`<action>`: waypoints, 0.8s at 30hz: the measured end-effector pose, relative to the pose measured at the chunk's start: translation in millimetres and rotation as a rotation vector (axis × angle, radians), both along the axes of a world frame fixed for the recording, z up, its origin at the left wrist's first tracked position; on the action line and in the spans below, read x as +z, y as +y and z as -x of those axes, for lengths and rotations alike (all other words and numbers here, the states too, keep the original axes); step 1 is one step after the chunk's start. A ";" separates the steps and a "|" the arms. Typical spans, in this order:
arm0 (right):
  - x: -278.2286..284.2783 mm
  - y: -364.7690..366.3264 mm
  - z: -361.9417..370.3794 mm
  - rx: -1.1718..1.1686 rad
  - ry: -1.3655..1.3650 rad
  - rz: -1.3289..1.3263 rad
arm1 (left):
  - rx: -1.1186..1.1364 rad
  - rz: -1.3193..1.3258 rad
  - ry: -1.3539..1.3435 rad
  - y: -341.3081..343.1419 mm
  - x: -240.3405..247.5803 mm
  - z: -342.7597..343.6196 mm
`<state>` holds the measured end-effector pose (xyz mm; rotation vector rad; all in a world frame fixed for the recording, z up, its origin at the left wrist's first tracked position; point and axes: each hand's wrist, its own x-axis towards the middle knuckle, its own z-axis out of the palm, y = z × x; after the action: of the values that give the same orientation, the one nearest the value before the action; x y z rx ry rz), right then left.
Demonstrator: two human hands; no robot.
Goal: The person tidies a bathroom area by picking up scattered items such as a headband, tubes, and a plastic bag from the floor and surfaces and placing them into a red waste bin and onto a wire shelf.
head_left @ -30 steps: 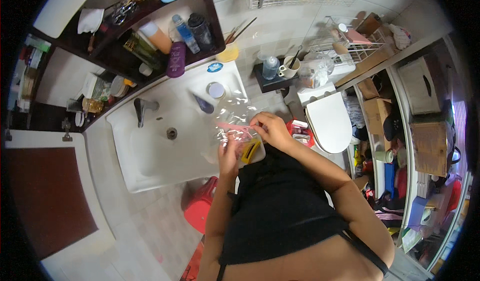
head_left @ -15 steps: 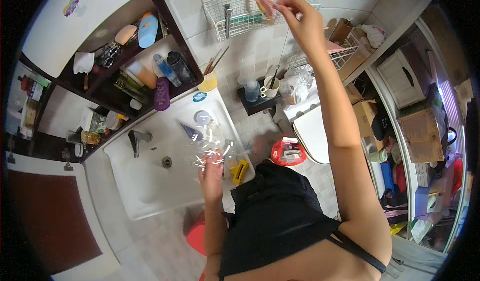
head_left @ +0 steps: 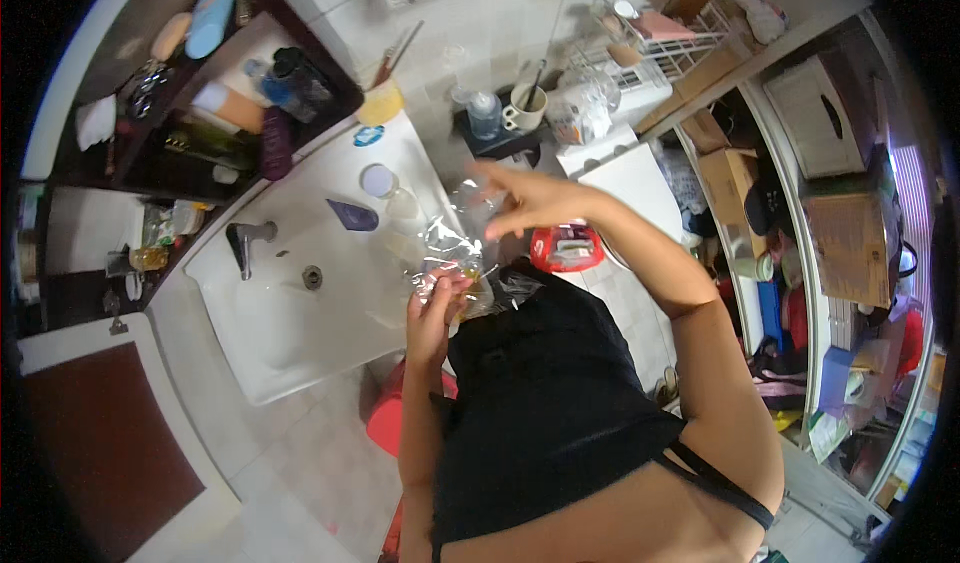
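Note:
A crinkled clear plastic bag or wrapper (head_left: 448, 250) hangs over the near right edge of the white sink (head_left: 380, 303). My left hand (head_left: 434, 310) is closed on its lower part, thumb and fingers pinching the film. Just right of the plastic hovers my right hand (head_left: 535, 203), fingers spread, with nothing visible in it. Whether its fingertips touch the film I cannot tell. Beyond the plastic, on the sink's right side, are a clear bottle with a pale lilac cap (head_left: 379, 181) and a purple cone-shaped tube (head_left: 352, 215). Something yellow shows faintly through the film.
A faucet (head_left: 245, 248) and drain (head_left: 312, 279) are at the left. Dark shelves of bottles (head_left: 300, 78) stand above the sink. A mug (head_left: 524, 108) sits on a small black wall shelf. Right of it are the toilet (head_left: 640, 193) and a red container (head_left: 568, 249).
My right hand has come down from the wire wall basket to the plastic, and the pink strip it held is gone from it. My left hand still holds the plastic. The view has shifted.

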<state>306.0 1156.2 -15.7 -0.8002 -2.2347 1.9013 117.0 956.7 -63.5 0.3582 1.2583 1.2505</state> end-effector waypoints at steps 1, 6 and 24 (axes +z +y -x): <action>-24.9 -7.3 -2.5 0.033 0.063 0.044 | -0.102 0.015 0.014 4.1 -0.6 -4.2; -142.6 -16.8 -74.1 -0.469 0.020 -0.034 | -0.181 -0.077 0.179 7.4 -33.1 -16.8; -478.1 -97.6 -257.4 -1.165 -0.842 0.046 | -0.111 0.335 0.217 10.3 -49.3 -30.7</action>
<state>563.4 1058.6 -493.8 -2.4828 -1.2486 1.0667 147.6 967.1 -112.8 0.3200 1.5834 0.9040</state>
